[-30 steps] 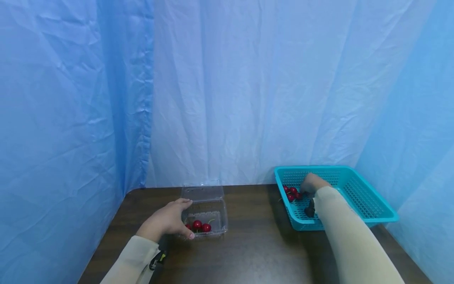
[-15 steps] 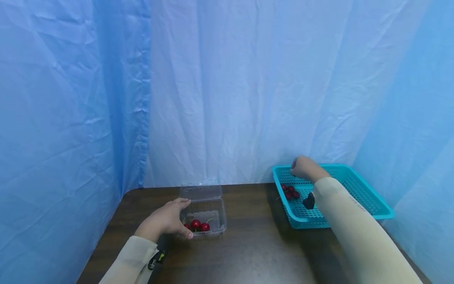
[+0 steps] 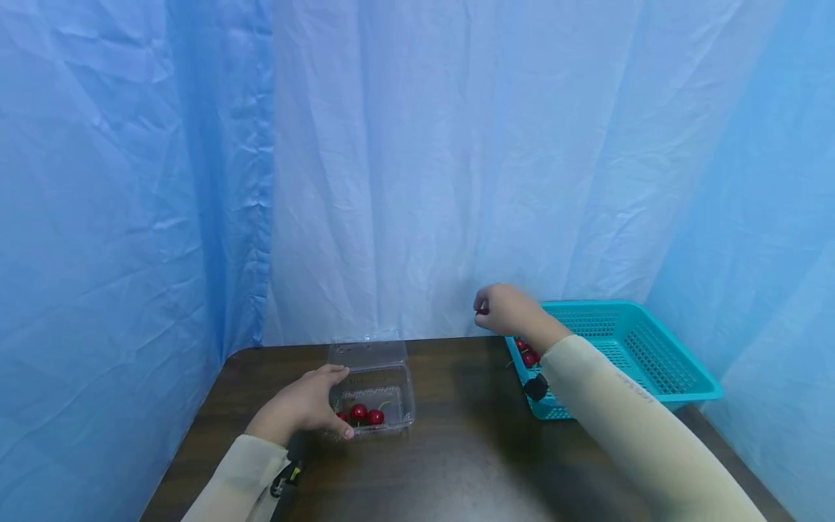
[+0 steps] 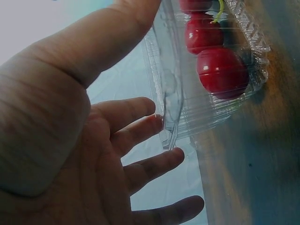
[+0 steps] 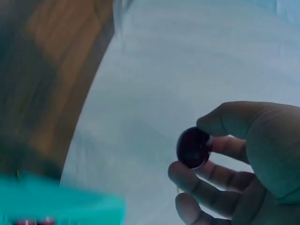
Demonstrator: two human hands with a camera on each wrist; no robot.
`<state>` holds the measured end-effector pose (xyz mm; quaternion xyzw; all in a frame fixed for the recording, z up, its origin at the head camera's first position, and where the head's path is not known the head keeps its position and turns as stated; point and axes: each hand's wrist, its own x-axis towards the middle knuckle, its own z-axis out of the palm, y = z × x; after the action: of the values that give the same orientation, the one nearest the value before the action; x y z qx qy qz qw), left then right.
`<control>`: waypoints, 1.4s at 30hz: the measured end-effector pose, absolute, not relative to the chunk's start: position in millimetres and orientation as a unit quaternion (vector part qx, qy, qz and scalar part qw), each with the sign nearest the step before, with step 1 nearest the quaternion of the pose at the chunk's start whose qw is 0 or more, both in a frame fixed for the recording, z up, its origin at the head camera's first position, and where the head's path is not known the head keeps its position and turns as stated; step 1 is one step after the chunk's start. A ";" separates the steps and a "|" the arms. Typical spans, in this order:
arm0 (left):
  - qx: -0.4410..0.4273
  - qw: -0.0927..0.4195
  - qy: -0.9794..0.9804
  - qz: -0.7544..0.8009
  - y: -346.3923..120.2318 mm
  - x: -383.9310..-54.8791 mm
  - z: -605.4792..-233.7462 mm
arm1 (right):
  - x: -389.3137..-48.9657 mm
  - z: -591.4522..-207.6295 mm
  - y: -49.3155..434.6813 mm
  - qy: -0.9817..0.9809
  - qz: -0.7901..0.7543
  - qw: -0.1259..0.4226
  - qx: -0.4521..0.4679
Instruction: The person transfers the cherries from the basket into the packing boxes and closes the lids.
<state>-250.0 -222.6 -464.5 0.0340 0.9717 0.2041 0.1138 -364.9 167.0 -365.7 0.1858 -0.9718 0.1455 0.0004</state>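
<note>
My right hand [image 3: 512, 308] is raised over the left rim of the turquoise basket [image 3: 675, 366]. Between thumb and fingertips it pinches a dark red cherry [image 5: 193, 147], seen best in the right wrist view. My left hand [image 3: 305, 406] is at the left side of a clear plastic clamshell box [image 3: 401, 395], its thumb and fingers spread along that side. In the left wrist view, fairly straight fingers [image 4: 154, 168] reach right to the box rim. Several red cherries [image 3: 359, 412] lie in the box, partly behind the left thumb.
More cherries [image 3: 528, 357] lie in the basket's left end, partly covered by my right forearm. The box's clear lid [image 3: 368, 354] is folded back toward the curtain. Blue curtains [image 3: 417, 181] enclose the dark wooden table [image 3: 443, 464] at the back and sides.
My right hand has come up out of the basket with a cherry and moved left past its rim. The left hand stays by the box.
</note>
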 end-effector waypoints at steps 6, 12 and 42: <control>0.032 0.116 0.972 0.204 -222.2 -249.0 -464.7 | -339.4 -375.3 132.3 -0.945 0.142 -0.003 0.293; 0.034 0.121 0.970 0.208 -223.4 -249.5 -463.1 | -319.4 -387.1 94.7 -0.925 0.135 -0.004 0.354; 0.029 0.124 0.969 0.213 -220.6 -245.9 -456.5 | -296.0 -461.2 6.0 -0.885 0.023 -0.060 0.461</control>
<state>-245.9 -220.6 -456.5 0.0292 0.9687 0.2131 0.1236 -296.0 6.0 -461.2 0.4607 -0.8853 0.0226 -0.0599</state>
